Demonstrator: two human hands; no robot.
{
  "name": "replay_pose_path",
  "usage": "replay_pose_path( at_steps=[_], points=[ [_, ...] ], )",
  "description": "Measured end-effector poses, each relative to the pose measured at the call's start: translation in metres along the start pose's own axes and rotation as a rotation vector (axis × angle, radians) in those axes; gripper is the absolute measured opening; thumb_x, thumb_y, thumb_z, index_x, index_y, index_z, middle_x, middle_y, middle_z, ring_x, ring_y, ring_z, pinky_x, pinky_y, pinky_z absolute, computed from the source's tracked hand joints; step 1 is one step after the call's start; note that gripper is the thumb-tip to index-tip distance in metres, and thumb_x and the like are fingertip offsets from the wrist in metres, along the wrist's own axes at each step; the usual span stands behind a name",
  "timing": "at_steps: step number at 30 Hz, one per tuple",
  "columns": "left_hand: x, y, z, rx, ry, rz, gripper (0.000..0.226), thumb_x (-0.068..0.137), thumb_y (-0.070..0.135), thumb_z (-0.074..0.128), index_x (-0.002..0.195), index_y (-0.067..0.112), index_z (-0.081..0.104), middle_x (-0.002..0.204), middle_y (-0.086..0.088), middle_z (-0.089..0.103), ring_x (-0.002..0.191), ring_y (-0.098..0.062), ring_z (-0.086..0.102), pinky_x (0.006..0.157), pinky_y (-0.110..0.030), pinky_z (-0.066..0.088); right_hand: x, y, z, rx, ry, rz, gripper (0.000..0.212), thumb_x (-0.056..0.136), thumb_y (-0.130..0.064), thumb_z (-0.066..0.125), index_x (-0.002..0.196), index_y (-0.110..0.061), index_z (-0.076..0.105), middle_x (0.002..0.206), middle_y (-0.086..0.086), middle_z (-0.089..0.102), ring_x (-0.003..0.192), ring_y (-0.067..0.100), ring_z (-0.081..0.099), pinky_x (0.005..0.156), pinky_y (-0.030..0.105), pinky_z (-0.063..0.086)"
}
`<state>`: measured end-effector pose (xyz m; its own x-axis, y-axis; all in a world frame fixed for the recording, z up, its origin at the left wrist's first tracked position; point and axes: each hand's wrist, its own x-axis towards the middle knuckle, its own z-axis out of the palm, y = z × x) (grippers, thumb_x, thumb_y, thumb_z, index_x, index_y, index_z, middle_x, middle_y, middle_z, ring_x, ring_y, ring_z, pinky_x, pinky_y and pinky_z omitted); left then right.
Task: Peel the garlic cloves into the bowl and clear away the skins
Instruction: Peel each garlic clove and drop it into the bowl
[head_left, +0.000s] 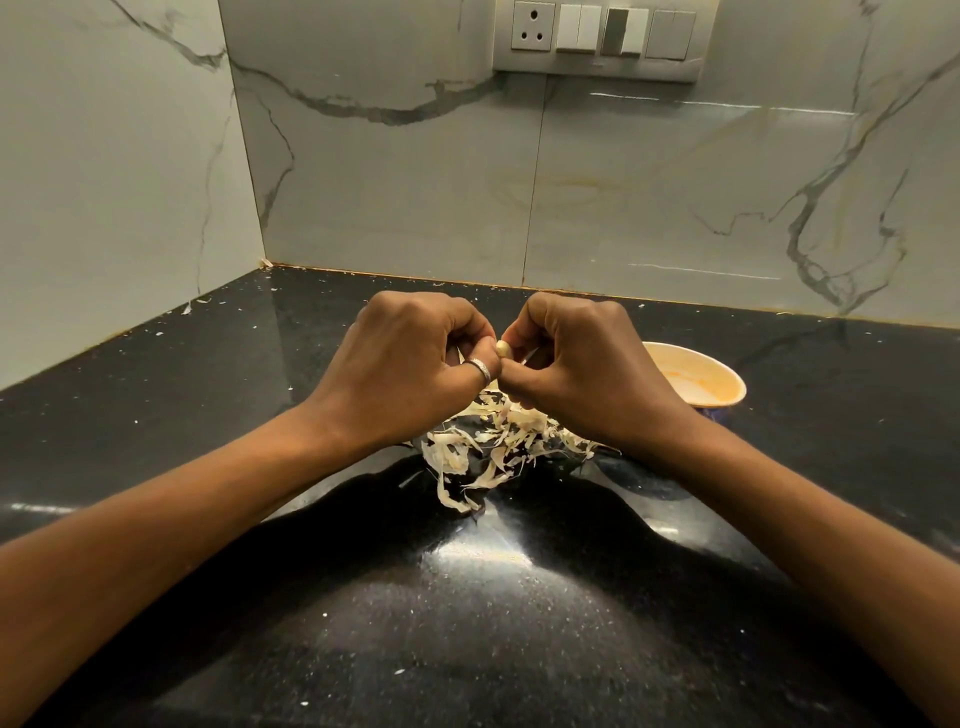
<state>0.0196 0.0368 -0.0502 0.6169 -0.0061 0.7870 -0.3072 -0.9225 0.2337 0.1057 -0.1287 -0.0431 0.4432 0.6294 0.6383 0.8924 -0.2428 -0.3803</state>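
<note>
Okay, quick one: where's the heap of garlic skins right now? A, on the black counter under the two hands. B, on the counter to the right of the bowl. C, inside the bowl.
A: the heap of skins lies on the black counter directly beneath the left hand and right hand, which pinch a garlic clove between them. The bowl stands further right, behind the right hand.
</note>
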Motion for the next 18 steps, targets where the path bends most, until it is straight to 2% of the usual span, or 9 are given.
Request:
replay_pose_path(
  at_steps=[3, 8, 12, 18],
  points=[
    [-0.0002, 0.0005, -0.0004, 0.004, 0.006, 0.001, 0.018, 0.084, 0.029, 0.064, 0.082, 0.016, 0.076, 0.067, 0.008, 0.067, 0.058, -0.005, 0.061, 0.053, -0.025, 0.049, -0.0003, 0.0, 0.0005, -0.006, -0.003, -0.013, 0.01, 0.085, -0.014, 0.079, 0.086, -0.01, 0.07, 0.074, -0.001, 0.069, 0.067, 0.011, 0.068, 0.062, 0.031, 0.056],
    [-0.0008, 0.0018, 0.0008, 0.005, 0.011, -0.002, 0.019, 0.084, 0.033, 0.064, 0.085, 0.019, 0.077, 0.065, 0.017, 0.062, 0.058, -0.005, 0.061, 0.055, -0.023, 0.047, 0.0008, 0.0015, -0.0003, -0.019, 0.018, -0.011, 0.01, 0.087, -0.016, 0.078, 0.086, -0.011, 0.069, 0.073, -0.003, 0.068, 0.066, 0.009, 0.067, 0.062, 0.031, 0.056],
    [-0.001, 0.0007, 0.0011, 0.008, 0.004, -0.006, 0.02, 0.086, 0.034, 0.064, 0.086, 0.019, 0.077, 0.069, 0.011, 0.068, 0.059, -0.006, 0.062, 0.054, -0.028, 0.051, 0.0003, 0.0011, -0.0003, -0.038, 0.011, -0.024, 0.01, 0.087, -0.015, 0.077, 0.088, -0.009, 0.07, 0.075, -0.001, 0.069, 0.067, 0.01, 0.068, 0.063, 0.033, 0.059],
    [-0.0012, -0.0006, 0.0026, 0.003, -0.006, -0.016, 0.021, 0.087, 0.033, 0.061, 0.087, 0.018, 0.076, 0.07, 0.01, 0.068, 0.06, -0.004, 0.062, 0.055, -0.028, 0.052, -0.0002, -0.0003, 0.0004, -0.062, 0.007, -0.042, 0.009, 0.086, -0.014, 0.078, 0.089, -0.009, 0.07, 0.075, -0.003, 0.068, 0.067, 0.007, 0.067, 0.062, 0.027, 0.057]
  ],
)
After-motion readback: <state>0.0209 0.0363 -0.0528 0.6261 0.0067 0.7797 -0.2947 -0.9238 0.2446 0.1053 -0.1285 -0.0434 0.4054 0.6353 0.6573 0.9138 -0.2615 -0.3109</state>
